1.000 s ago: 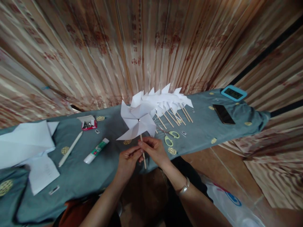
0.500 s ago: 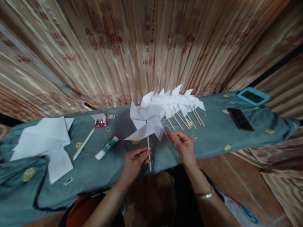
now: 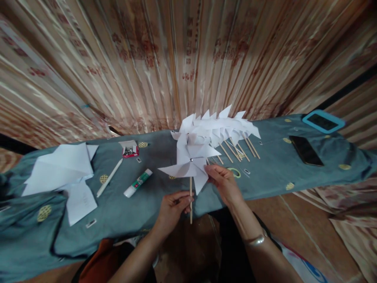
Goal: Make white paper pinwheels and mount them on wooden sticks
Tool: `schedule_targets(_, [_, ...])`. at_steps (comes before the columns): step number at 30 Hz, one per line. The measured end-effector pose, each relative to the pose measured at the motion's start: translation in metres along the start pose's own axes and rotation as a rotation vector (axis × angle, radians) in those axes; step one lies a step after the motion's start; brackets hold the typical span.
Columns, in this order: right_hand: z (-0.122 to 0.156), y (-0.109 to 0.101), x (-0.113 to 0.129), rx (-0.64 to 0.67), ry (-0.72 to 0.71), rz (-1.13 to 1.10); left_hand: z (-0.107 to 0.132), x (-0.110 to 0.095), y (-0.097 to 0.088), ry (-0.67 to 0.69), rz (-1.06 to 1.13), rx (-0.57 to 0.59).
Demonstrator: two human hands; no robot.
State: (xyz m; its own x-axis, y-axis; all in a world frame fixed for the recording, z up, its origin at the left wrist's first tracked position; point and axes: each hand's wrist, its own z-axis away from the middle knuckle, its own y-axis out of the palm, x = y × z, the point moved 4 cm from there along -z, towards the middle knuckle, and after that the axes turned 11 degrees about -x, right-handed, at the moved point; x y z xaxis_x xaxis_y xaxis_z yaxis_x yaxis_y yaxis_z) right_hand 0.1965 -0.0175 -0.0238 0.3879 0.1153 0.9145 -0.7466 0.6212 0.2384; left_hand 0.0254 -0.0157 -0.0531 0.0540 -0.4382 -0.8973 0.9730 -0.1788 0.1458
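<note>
A white paper pinwheel on a thin wooden stick stands upright in front of me, with a small metal pin at its centre. My left hand is closed around the lower stick. At the right-hand blade, my right hand has thumb and fingers pinched on the paper's edge. Just behind lies a row of finished white pinwheels, overlapping, their sticks pointing toward me. A yellow-green ring-shaped handle shows beside my right hand; the rest of that tool is mostly hidden.
On the grey-green cloth to the left lie white paper sheets, a white pen, a glue stick and a red box of pins. At right are a phone and a blue-framed device. A curtain hangs behind.
My right hand has moved onto the pinwheel's blade from just beside it. The pinwheel has come lower and closer to me, its blades turned. The green handle has come into view.
</note>
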Motion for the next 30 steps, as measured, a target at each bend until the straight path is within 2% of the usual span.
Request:
schedule_targets(7, [0.006, 0.013, -0.009, 0.064, 0.141, -0.052, -0.003, -0.001, -0.002, 0.020, 0.015, 0.003])
schedule_targets(10, [0.007, 0.017, -0.012, 0.080, 0.160, -0.046, -0.002, -0.001, -0.003, 0.029, 0.016, 0.000])
schedule_targets(17, [0.012, 0.029, -0.017, 0.162, -0.036, 0.078, -0.003, -0.004, -0.006, 0.014, 0.071, -0.040])
schedule_targets(22, [0.019, 0.037, -0.032, 0.276, -0.035, 0.186, -0.004, -0.007, -0.012, 0.024, 0.116, -0.082])
schedule_targets(26, [0.020, 0.040, -0.040, 0.255, -0.076, 0.182, -0.002, -0.004, -0.013, 0.043, 0.139, -0.063])
schedule_targets(30, [0.017, 0.044, -0.038, 0.181, -0.211, 0.298, 0.001, -0.001, -0.015, 0.020, 0.223, -0.075])
